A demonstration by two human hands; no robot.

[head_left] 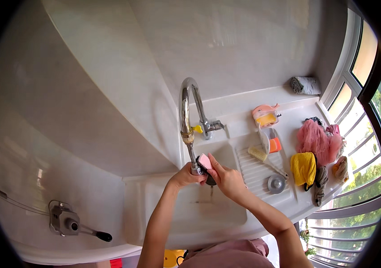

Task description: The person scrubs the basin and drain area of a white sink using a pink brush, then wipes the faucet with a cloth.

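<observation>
My two hands meet under the spout of a tall chrome tap [187, 105] over a white sink [208, 210]. A metal nozzle at the end of the spout is gripped by my left hand [184, 176]. My right hand [226, 177] presses a pink sponge [205, 160] with a dark underside against that nozzle. A thin stream of water falls from the sponge into the basin.
On the ribbed drainboard [255, 172] to the right lie a scrubbing brush [259, 154], a metal sink plug [276, 183], a pink soap holder [265, 115], an orange sponge [275, 144], a yellow cloth [303, 167] and a pink mesh scrubber [315, 139]. A barred window [355, 111] is at the right; a wall valve with a black lever [67, 222] is at the lower left.
</observation>
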